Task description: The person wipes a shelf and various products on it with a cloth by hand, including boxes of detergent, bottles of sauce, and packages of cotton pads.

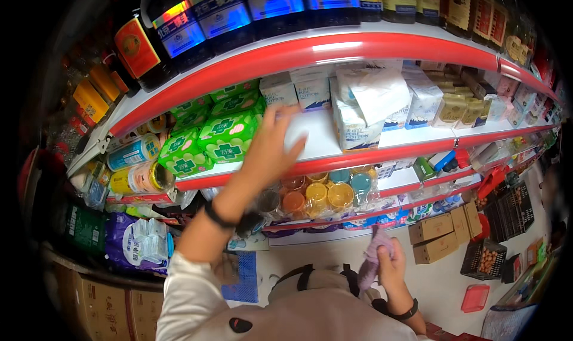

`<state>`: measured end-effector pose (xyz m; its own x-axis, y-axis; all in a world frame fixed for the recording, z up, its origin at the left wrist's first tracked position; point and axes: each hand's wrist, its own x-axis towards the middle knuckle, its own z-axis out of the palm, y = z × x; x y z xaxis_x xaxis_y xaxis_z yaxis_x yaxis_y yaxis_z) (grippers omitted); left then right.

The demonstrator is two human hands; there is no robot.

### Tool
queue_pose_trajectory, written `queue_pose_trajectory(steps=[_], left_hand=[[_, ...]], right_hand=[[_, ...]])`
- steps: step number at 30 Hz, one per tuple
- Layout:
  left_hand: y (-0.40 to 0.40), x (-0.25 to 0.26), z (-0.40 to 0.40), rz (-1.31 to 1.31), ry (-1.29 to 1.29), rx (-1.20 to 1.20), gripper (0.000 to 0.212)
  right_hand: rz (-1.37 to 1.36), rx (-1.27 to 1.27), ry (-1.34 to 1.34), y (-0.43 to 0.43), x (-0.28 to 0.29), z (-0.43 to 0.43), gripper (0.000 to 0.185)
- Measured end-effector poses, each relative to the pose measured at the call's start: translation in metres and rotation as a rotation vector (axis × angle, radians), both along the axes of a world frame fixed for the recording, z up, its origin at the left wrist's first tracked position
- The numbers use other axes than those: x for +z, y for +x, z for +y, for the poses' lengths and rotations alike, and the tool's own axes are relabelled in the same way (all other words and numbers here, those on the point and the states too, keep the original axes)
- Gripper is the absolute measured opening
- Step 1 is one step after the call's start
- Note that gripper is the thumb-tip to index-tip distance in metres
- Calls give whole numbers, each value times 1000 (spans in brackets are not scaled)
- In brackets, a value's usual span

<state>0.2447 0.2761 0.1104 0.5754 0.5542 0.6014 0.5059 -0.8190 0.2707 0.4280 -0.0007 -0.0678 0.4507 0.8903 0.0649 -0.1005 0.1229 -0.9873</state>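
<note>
My left hand [280, 139], fingers apart and slightly blurred, reaches over the middle shelf [315, 130] and holds nothing. Its fingertips are near a white pack marked as pure cotton [278, 89] at the shelf's back; whether they touch it I cannot tell. Left of the hand stand green packs [226, 137], stacked. To its right are white cotton packs [358, 135], with a crumpled white wrapper or pack [380, 92] lying on top. Low at my right side, my right hand [391, 265] is closed on a light purple cloth [374, 256].
Dark bottles [219, 19] line the shelf above. Below, wrapped coloured cups [318, 198] stand on a lower shelf. Cardboard boxes [434, 233], a black crate of eggs [483, 258] and a red tray [475, 298] are on the floor at right. Cartons [107, 312] stand at lower left.
</note>
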Motion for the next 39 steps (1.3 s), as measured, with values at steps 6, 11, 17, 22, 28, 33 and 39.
queue_pose_trajectory(steps=[6, 11, 17, 22, 28, 33, 39], left_hand=[[73, 32, 168, -305, -429, 96, 51], [87, 38, 202, -368, -612, 183, 49], [84, 34, 210, -629, -756, 108, 46], [8, 17, 157, -1108, -904, -89, 43], [-61, -57, -42, -1361, -1120, -91, 60], [-144, -120, -153, -860, -945, -10, 90], [-181, -147, -240, -1205, -1206, -113, 86]], right_hand=[[-71, -373, -1, 32, -5, -61, 18], [-196, -621, -193, 70, -32, -123, 19], [-191, -774, -186, 100, -19, -119, 22], [-242, -415, -151, 95, -11, -67, 18], [-122, 35, -131, 36, -3, 19, 25], [169, 223, 202, -59, 40, 73, 64], [3342, -1462, -2054, -157, 75, 120, 22]])
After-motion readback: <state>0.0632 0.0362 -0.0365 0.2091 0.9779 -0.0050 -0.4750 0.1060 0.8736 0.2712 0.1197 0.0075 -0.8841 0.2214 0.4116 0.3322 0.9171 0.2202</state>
